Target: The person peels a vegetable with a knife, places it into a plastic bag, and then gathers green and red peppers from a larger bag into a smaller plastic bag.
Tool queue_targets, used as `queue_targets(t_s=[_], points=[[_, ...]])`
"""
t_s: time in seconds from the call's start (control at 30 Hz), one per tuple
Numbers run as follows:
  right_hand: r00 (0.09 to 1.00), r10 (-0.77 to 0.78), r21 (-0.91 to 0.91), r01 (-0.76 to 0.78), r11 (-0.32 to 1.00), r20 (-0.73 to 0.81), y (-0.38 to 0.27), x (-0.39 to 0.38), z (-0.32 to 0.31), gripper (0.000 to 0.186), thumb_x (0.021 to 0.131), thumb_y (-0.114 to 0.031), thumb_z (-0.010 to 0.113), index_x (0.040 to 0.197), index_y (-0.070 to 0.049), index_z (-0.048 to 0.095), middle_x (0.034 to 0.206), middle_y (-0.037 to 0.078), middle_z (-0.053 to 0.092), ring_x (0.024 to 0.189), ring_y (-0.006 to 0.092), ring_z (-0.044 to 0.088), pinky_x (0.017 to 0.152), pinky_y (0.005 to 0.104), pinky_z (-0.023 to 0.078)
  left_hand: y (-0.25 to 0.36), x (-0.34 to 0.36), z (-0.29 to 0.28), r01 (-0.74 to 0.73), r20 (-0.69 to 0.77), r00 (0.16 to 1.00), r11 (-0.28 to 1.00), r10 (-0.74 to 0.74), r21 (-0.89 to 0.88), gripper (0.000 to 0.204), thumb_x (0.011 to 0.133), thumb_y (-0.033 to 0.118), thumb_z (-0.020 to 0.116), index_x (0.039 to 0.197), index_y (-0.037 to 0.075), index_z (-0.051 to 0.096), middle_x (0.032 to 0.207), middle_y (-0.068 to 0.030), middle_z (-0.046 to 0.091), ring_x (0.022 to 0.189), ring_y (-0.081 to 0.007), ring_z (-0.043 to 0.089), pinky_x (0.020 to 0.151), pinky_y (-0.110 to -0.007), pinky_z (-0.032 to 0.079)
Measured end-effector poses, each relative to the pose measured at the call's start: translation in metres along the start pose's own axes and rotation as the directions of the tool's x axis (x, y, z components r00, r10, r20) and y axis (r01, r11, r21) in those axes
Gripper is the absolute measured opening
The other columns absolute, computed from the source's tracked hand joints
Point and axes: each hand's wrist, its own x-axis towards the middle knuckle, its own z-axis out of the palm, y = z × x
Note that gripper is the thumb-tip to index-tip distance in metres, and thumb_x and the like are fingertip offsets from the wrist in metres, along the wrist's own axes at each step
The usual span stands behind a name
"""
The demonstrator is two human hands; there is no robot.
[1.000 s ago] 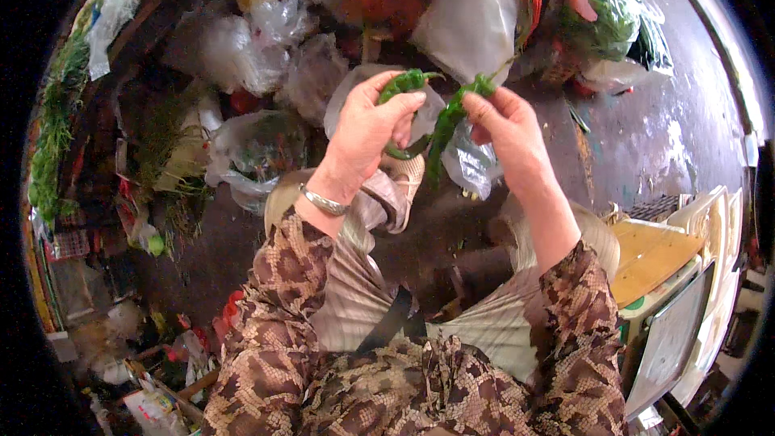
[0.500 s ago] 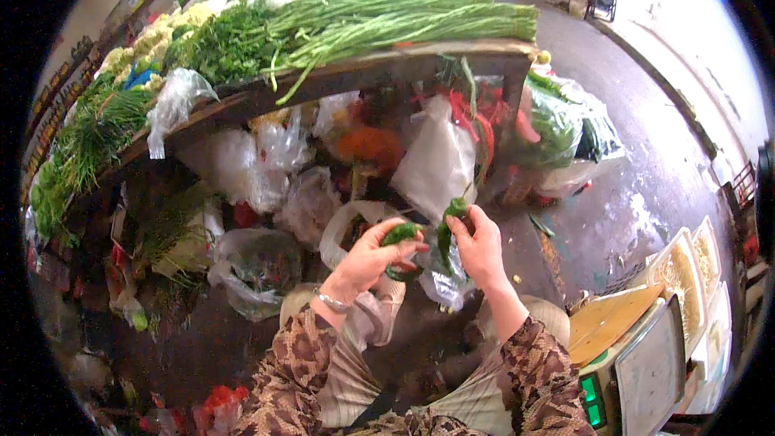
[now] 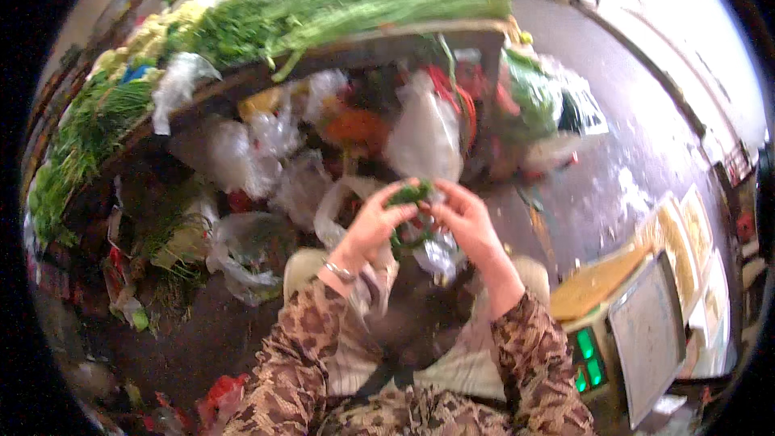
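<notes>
In front of my knees, my left hand (image 3: 378, 222) curls around green peppers (image 3: 413, 192), and more green shows below its fingers. My right hand (image 3: 467, 216) meets it at the fingertips, closed at the end of the peppers; motion blur and the fingers hide most of that contact. Just below the hands a small clear plastic bag (image 3: 441, 257) hangs or lies, its support not visible. A white plastic bag (image 3: 347, 202) with its mouth spread stands beside my left hand. Behind both hands sits a full white bag (image 3: 426, 133).
A stall table (image 3: 379, 40) heaped with long beans (image 3: 404, 4) and leafy greens (image 3: 97, 129) curves across the far side and left. Bagged vegetables (image 3: 533, 101) stand at its right end. A scale (image 3: 646, 339) with a green display is close on my right. An opened bag (image 3: 250, 254) lies left.
My right hand, which held a green pepper apart from the left, has moved left until the fingertips meet. The whole view has shifted slightly.
</notes>
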Motion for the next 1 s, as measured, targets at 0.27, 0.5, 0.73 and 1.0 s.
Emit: queue_targets(t_s=[0.27, 0.5, 0.73, 1.0], points=[[0.817, -0.429, -0.625, 0.111, 0.773, -0.386, 0.027, -0.151, -0.065, 0.032, 0.086, -0.007, 0.060, 0.118, -0.002, 0.058, 0.112, 0.016, 0.060, 0.107, 0.0282, 0.058, 0.093, 0.0352, 0.044, 0.008, -0.011, -0.025, -0.074, -0.008, 0.997, 0.982, 0.073, -0.173, 0.039, 0.098, 0.022, 0.051, 0.132, 0.004, 0.046, 0.089, -0.0022, 0.052, 0.069, -0.0092, 0.046, 0.057, -0.021, 0.039], [0.761, 0.509, -0.073, -0.581, 0.811, -0.403, 0.211, -0.318, -0.109, 0.042, 0.092, -0.024, 0.058, 0.129, -0.004, 0.053, 0.114, 0.006, 0.061, 0.105, 0.0160, 0.054, 0.092, 0.0323, 0.043, -0.003, -0.027, -0.053, -0.116, 0.034, 0.989, 0.889, 0.146, -0.443, 0.039, 0.099, 0.011, 0.048, 0.134, -0.001, 0.036, 0.091, -0.0053, 0.039, 0.075, -0.0135, 0.035, 0.063, -0.026, 0.035], [0.736, 0.436, -0.416, -0.662, 0.624, -0.518, 0.327, -0.360, -0.095, 0.032, 0.079, -0.010, 0.056, 0.110, -0.003, 0.061, 0.102, 0.024, 0.061, 0.096, 0.0405, 0.057, 0.085, 0.0442, 0.047, -0.009, -0.009, -0.046, 0.006, 0.034, 0.999, 0.908, 0.009, -0.420, 0.039, 0.097, 0.008, 0.050, 0.133, 0.000, 0.039, 0.096, -0.0065, 0.042, 0.079, -0.0150, 0.037, 0.066, -0.026, 0.036], [0.721, 0.656, -0.569, -0.643, 0.513, -0.222, 0.378, -0.407, -0.082, 0.025, 0.086, -0.018, 0.053, 0.101, -0.003, 0.065, 0.095, 0.019, 0.066, 0.076, 0.0331, 0.062, 0.069, 0.0434, 0.049, -0.014, 0.000, -0.043, 0.037, -0.010, 0.999, 0.937, -0.043, -0.346, 0.044, 0.097, 0.009, 0.049, 0.137, -0.003, 0.035, 0.099, -0.0083, 0.043, 0.078, -0.0153, 0.035, 0.068, -0.028, 0.035]])
